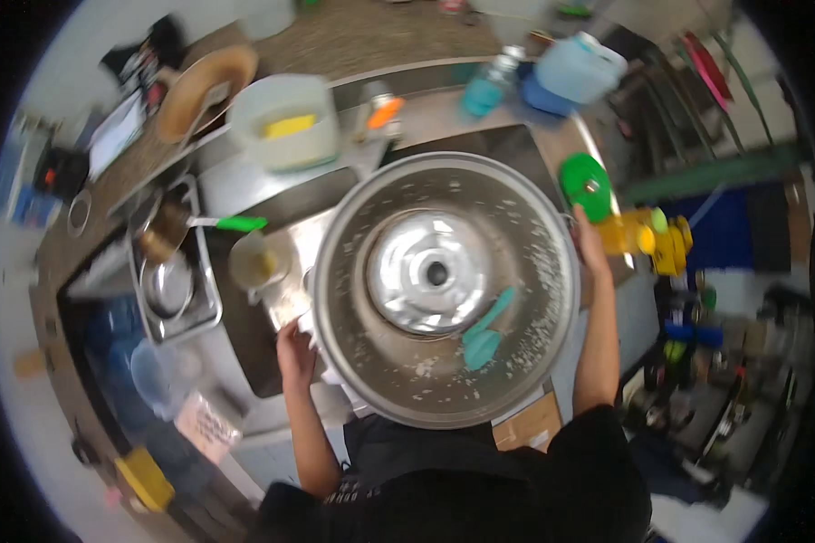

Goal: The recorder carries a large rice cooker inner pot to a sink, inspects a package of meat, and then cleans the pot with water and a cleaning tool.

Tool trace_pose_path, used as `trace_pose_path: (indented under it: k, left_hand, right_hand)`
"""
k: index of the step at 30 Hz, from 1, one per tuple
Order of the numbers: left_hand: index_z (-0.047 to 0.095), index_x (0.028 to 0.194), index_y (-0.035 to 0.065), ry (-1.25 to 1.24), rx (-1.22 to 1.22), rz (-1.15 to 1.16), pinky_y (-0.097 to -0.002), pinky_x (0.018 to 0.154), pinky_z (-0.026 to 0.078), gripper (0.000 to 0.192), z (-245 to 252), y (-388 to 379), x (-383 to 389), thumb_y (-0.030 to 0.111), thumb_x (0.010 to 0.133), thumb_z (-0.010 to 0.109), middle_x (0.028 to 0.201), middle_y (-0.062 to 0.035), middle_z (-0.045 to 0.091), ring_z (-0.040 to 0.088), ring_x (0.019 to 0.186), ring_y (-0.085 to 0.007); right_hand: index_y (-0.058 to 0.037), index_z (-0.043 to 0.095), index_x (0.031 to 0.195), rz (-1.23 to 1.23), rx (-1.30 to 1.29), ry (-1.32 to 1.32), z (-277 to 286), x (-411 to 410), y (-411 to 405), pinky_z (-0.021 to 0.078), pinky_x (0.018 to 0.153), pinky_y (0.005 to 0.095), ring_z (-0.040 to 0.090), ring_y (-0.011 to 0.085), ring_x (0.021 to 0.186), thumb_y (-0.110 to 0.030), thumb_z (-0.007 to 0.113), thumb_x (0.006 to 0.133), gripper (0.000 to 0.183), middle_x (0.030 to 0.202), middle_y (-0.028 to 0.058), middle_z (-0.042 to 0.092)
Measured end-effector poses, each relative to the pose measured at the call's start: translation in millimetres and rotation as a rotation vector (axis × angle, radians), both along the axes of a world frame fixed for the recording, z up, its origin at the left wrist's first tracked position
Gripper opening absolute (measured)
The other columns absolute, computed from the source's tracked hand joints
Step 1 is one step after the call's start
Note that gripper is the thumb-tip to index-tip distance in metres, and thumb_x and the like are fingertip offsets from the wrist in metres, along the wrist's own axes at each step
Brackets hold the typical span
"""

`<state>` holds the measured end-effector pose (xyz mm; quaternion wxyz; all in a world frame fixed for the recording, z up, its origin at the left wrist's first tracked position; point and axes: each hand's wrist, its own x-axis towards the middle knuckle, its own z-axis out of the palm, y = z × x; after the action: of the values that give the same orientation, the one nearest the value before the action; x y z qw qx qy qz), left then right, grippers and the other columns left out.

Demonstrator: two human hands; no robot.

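Note:
A large round metal pot (339,271) is held over the sink area, close to my body, with its mouth facing up. White grains that look like cooked rice stick to its inner wall. A teal spoon or rice scoop (483,346) lies inside it. The shiny round metal centre (407,285) has a dark spot in the middle; I cannot tell if it is the pot's own bottom. My left hand (296,353) grips the pot's left side, by something white (329,370). On the opposite side my right hand (589,241) holds near the rim, its fingers partly hidden.
Left are a metal tray (210,313), a green-handled pan (166,234) and a clear jug (252,261). Behind stand a tub (282,146) with a yellow sponge (290,126), a faucet (379,98) and a blue-liquid bottle (483,94). A green lid (584,180) and yellow bottles (625,232) sit right.

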<state>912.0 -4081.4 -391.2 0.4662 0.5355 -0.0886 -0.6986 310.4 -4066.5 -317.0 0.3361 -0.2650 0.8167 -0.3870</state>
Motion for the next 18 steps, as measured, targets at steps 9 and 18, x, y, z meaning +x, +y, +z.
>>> trace_pose_path:
  k: [9, 18]
  left_hand:
    - [0.056, 0.099, 0.0076, -0.044, -0.076, -0.192, -0.0266, 0.068, 0.045, 0.038, 104.2, 13.8, -18.8, 0.043, 0.095, 0.044, 0.078, -0.0005, 0.057, 0.057, 0.074, -0.0138]
    - [0.056, 0.102, 0.0060, -0.478, -0.070, -0.383, -0.0295, 0.055, 0.047, 0.035, 139.4, 12.3, -42.5, 0.036, 0.098, 0.039, 0.078, -0.0027, 0.061, 0.058, 0.063, -0.0147]
  right_hand:
    - [-0.0025, 0.056, 0.081, 0.105, -0.061, -0.530, 15.2, -15.4, 21.7, 0.0210, 0.039, 0.0212, 0.030, 0.0038, 0.042, -0.067, 0.042, 0.086, 0.066, 0.055, -0.0074, 0.036]
    - [0.0032, 0.061, 0.102, 0.138, -0.256, -0.885, -33.3, -34.9, 39.6, 0.0367, 0.053, 0.0207, 0.049, 0.0081, 0.057, -0.054, 0.037, 0.094, 0.062, 0.065, -0.0019, 0.052]
